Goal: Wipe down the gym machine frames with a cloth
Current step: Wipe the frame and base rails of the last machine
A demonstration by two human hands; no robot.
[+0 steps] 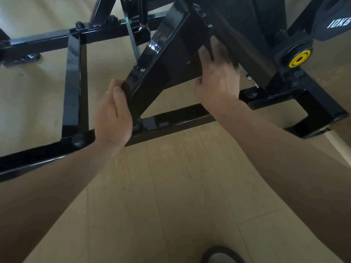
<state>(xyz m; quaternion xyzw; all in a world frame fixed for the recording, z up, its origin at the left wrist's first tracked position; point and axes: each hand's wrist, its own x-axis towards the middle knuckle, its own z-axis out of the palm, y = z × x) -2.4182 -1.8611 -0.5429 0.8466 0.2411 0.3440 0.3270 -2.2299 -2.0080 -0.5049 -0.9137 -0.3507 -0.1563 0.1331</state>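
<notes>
The gym machine's black frame (pixel 76 76) stands on the floor, and a thick slanted beam (pixel 161 59) rises from its front rail (pixel 180 114). My left hand (pixel 114 114) grips the beam's lower end, thumb on the glossy left face and fingers round its edge. Higher up, my right hand (pixel 216 76) is blurred with motion. Its fingers curl over a dark cloth (pixel 226 52) pressed to the beam's right side. The cloth is black against the black metal, so its outline is hard to tell.
A 10 kg weight plate (pixel 334 21) and a yellow hub (pixel 299 58) sit on the machine at the upper right. Cross rails form a rectangle on the pale wood-look floor (pixel 171 186). A shoe tip (pixel 220 255) shows at the bottom edge.
</notes>
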